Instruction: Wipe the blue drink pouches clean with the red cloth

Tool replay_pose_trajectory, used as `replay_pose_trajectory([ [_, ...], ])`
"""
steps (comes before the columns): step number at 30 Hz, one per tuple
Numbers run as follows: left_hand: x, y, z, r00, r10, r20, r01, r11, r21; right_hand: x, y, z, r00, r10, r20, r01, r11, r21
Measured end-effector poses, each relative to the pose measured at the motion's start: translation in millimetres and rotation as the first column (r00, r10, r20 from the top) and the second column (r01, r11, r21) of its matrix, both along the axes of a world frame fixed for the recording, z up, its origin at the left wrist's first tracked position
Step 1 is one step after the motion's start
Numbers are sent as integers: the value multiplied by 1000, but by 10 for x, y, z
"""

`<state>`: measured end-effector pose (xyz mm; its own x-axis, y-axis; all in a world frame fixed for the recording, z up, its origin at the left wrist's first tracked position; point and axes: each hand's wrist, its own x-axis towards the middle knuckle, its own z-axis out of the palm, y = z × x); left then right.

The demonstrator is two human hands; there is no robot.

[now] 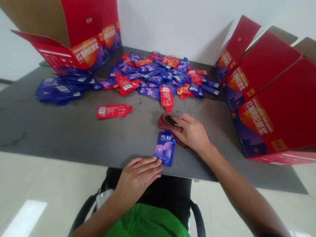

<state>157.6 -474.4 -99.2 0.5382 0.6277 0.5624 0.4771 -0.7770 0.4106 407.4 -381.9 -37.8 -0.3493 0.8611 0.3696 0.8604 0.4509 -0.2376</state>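
Though blue pouch (165, 149) lies near table edge (185, 175), room leftward.

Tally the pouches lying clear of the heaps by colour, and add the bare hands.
Red pouch: 1
Blue pouch, under the fingertips of the left hand: 1
Bare hands, the left one and the right hand: 2
Total: 4
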Motion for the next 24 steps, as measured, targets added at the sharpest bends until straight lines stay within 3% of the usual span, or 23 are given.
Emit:
replay_pose_trajectory([
  [3, 0, -1, -6, 1000, 0, 5, 0, 1000, 5, -147, -354, 70, 993, 98, -71, -98, 995, 1],
  [5, 0, 3, -8, 1000, 3, 6, -3, 1000, 5, -243, -582, 11, 976, 205, -78, -209, 976, -56],
  [7, 1, 10, -6, 1000, 3, 4, -3, 1000, 0, -272, -643, -103, 964, 245, -105, -254, 963, -90],
  [11, -1, 11, -1, 1000, -16, -10, 16, 1000, 0, -98, -230, -247, 993, 84, -87, -90, 993, -72],
  [14, -19, 4, 29, 999, -19, -26, 19, 1000, 0, 102, 124, -157, 997, -26, 72, 28, 999, -21],
  [16, -23, 21, 89, 999, -31, -45, 31, 1000, -5, 200, 208, -56, 993, -81, 86, 78, 996, 33],
  [20, 77, 184, 290, 996, -25, -87, 23, 999, -23, 334, 137, 42, 971, -181, -158, 209, 961, 183],
  [24, 337, 481, 423, 972, 157, -177, -163, 986, -20, 515, 120, -33, 920, -223, -322, 319, 903, 288],
])
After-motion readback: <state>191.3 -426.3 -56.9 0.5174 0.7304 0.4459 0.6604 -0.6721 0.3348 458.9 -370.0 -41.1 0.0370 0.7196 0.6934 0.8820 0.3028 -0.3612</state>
